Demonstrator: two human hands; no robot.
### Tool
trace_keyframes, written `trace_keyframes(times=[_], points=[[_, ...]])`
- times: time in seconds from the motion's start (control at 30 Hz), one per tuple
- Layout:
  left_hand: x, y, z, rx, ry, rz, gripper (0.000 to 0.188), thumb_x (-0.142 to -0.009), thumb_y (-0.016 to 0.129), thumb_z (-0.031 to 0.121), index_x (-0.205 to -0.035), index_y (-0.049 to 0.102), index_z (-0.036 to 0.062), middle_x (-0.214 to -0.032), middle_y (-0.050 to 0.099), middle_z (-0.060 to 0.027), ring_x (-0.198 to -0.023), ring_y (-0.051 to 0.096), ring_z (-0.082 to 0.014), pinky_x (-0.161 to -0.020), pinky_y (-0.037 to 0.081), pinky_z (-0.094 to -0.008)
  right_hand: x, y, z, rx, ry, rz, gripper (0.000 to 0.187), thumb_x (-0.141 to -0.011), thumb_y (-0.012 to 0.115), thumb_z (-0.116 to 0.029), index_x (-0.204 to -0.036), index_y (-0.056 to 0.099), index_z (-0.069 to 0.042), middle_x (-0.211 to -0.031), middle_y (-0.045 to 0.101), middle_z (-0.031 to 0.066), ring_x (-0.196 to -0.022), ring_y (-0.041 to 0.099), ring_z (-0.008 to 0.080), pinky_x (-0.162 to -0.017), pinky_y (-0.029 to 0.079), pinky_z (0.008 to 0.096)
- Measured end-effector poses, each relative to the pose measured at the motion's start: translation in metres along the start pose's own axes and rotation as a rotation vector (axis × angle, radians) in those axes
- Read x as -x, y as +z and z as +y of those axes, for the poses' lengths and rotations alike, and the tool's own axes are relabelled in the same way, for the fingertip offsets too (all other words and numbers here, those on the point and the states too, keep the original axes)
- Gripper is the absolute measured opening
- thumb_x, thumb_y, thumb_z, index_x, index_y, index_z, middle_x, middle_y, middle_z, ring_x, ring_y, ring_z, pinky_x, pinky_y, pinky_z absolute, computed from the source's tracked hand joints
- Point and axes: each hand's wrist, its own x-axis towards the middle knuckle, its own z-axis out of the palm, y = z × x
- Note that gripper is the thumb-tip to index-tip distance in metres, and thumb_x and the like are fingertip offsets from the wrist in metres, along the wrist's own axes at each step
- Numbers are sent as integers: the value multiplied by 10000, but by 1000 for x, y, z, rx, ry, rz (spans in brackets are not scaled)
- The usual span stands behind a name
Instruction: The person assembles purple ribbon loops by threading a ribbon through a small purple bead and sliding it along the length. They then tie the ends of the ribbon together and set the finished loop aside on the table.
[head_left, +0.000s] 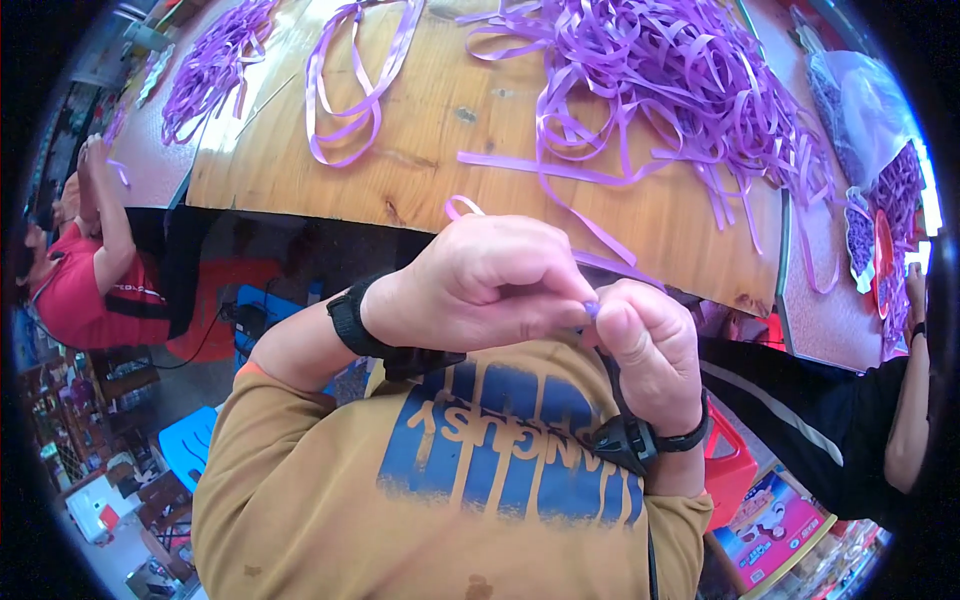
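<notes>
In front of my chest both hands meet at the fingertips. My left hand (490,280), with a black band on its wrist, is closed, pinching a small purple piece (592,310) between thumb and forefinger. Against the other side of that piece, my right hand (652,345) is closed too, its thumb laid over the curled forefinger. A purple ribbon (610,265) passes behind the hands and goes in at the right hand's fingers; its hidden part cannot be followed. One ribbon loop (462,207) pokes up behind my left hand.
On the wooden table (420,180) lie a big heap of purple ribbons (660,80) at the right, a separate looped ribbon (372,105), and another bundle (210,75) far left. Co-workers sit at left (90,280) and right (800,420). A plastic bag (875,105) stands far right.
</notes>
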Motion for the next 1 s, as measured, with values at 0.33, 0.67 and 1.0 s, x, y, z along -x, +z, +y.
trace_keyframes(times=[0.33, 0.67, 1.0], points=[[5, 6, 0, -147, 133, 97, 193, -723, 702, 23, -897, 622, 42, -622, 536, -59, -524, 529, -208, -453, 383, -298, -3, 5, 4, -53, -22, 3, 383, -934, 490, -344, -745, 537, -15, -693, 509, 2, -637, 447, 73, -587, 346, 208], [10, 4, 10, 564, -369, 167, 37, -802, 644, 16, -838, 635, 17, -682, 582, -16, -575, 482, -92, -569, 375, -235, -4, 4, 12, -311, 31, -31, 382, -931, 496, -339, -702, 524, -35, -675, 506, 5, -634, 447, 83, -591, 360, 217], [6, 2, 11, 215, -232, 77, 65, -791, 664, 35, -849, 640, 18, -687, 582, -35, -583, 506, -119, -533, 373, -249, -2, 5, 12, -274, 65, -7, 384, -907, 537, -347, -678, 501, -41, -675, 529, 25, -631, 467, 91, -583, 362, 224]])
